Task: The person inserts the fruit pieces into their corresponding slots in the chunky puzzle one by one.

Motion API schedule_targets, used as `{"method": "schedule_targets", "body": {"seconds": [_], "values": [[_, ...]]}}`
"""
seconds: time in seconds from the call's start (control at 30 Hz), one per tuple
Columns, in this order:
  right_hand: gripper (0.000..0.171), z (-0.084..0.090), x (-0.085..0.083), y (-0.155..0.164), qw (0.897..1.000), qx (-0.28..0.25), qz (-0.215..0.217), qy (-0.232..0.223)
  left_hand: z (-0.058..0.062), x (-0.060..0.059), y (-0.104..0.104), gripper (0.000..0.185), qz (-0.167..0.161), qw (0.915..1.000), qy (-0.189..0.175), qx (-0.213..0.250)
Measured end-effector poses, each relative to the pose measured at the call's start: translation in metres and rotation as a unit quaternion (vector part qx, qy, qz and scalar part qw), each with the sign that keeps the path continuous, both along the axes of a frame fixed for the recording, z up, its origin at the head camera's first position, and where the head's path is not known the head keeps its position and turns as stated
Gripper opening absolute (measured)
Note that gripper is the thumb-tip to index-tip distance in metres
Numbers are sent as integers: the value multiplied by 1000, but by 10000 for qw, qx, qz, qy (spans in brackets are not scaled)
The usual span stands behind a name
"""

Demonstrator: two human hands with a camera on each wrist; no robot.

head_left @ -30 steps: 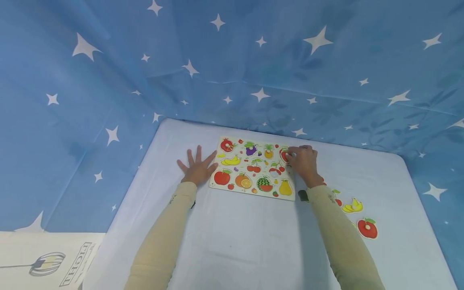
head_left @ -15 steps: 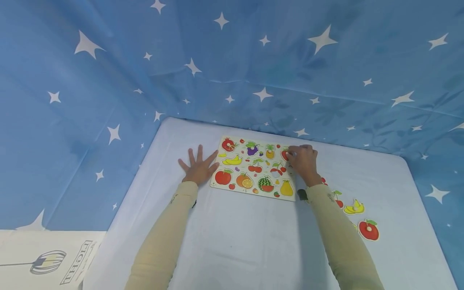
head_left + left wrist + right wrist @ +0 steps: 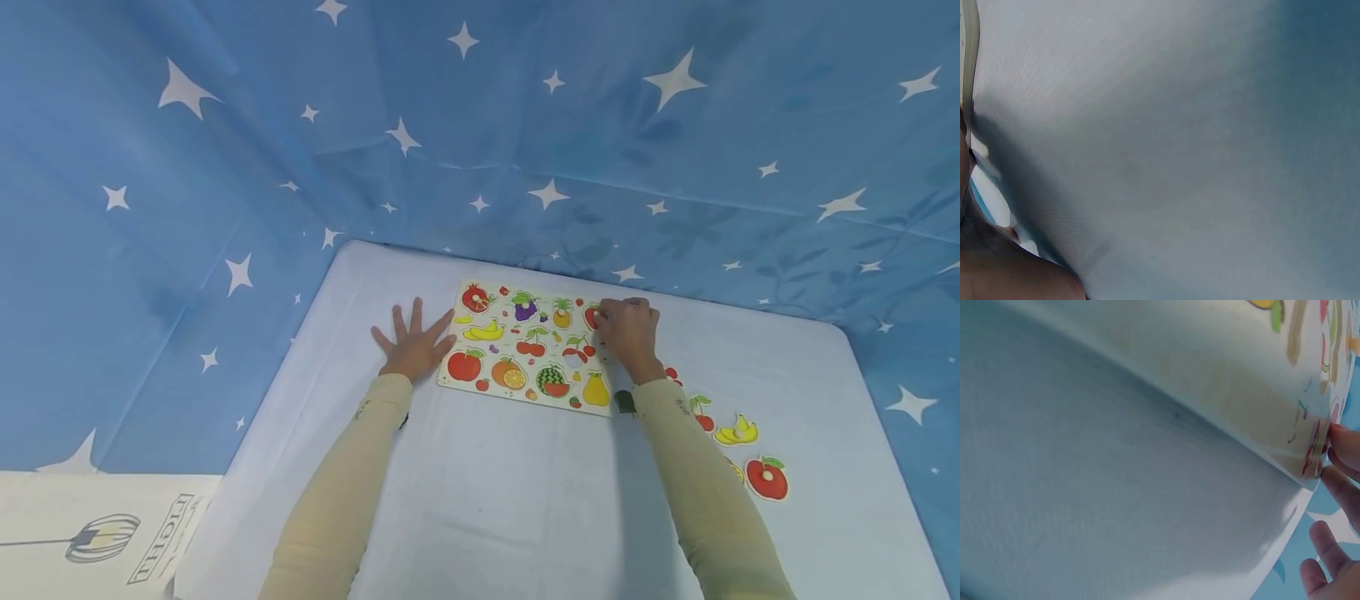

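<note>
A fruit puzzle board [image 3: 490,394] lies near the far side of the table. My left hand [image 3: 415,350] is spread flat, with its thumb and index finger at the board's left edge. At the board's upper right corner, my right hand [image 3: 628,332] pinches a red fruit puzzle piece [image 3: 591,317], partly covered by the fingers. In the right wrist view, the thumb and a finger [image 3: 1342,487] meet at that red-and-green piece [image 3: 1313,450], while the other fingers stay apart from it. The left wrist view shows mostly white cloth and part of the hand [image 3: 1016,269].
Loose fruit pieces lie right of the board: a banana [image 3: 738,431], a red apple [image 3: 767,478], cherries [image 3: 702,414] and a dark green piece [image 3: 625,402] beside the right sleeve. A blue curtain with white stars [image 3: 480,125] hangs behind the white-covered table [image 3: 480,508].
The head view has shifted slightly, so the scene sits a little to the right. Both hands keep nearly the same places at the board, the right one still pinching the red piece.
</note>
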State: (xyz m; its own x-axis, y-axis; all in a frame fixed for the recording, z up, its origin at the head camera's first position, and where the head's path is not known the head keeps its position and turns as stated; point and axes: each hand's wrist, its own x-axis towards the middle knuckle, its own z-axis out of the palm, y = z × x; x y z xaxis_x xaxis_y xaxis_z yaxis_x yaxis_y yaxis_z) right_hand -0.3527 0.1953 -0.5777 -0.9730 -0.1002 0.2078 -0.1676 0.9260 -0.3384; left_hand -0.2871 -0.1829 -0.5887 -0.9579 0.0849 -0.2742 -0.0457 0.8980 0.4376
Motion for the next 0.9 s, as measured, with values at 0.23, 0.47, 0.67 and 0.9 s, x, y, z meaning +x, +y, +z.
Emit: {"method": "schedule_targets", "body": {"seconds": [0.23, 0.47, 0.67, 0.9], "values": [[11, 1, 0, -2, 10000, 35, -32, 8, 2, 0, 1, 68, -2, 10000, -15, -9], [13, 1, 1, 0, 9999, -105, 93, -78, 1, 0, 1, 68, 32, 9999, -81, -54], [22, 3, 6, 7, 9985, -390, 289, -253, 1, -1, 1, 69, 26, 9999, -127, -29], [43, 8, 17, 21, 9981, -327, -90, -508, 1, -1, -1, 69, -9, 9999, -103, 11]]}}
